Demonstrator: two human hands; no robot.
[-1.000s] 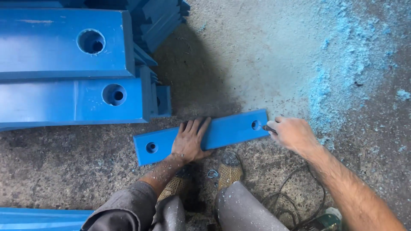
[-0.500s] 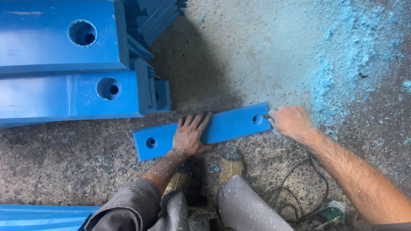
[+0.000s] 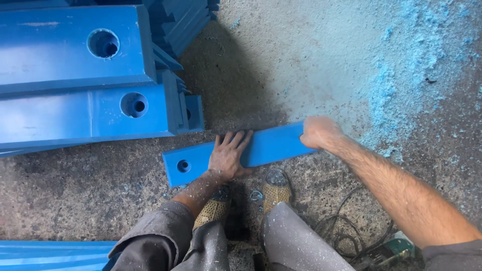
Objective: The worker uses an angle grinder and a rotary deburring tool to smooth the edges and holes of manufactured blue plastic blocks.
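Concrete floor [image 3: 75, 200] dusted with blue shavings. Blue plate [image 3: 271, 145] lay flat before feet. Left hand [image 3: 228, 155] pressed open-palmed on its middle. Right hand [image 3: 319, 133], earlier fingertips at end hole, now closed fist-like over plate's right end. Stacked blue beams [image 3: 75, 80] near upper-left edge.

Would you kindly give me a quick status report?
Left hand flat on blue plate. Right hand gripping its end. Stacked blue beams beside it.
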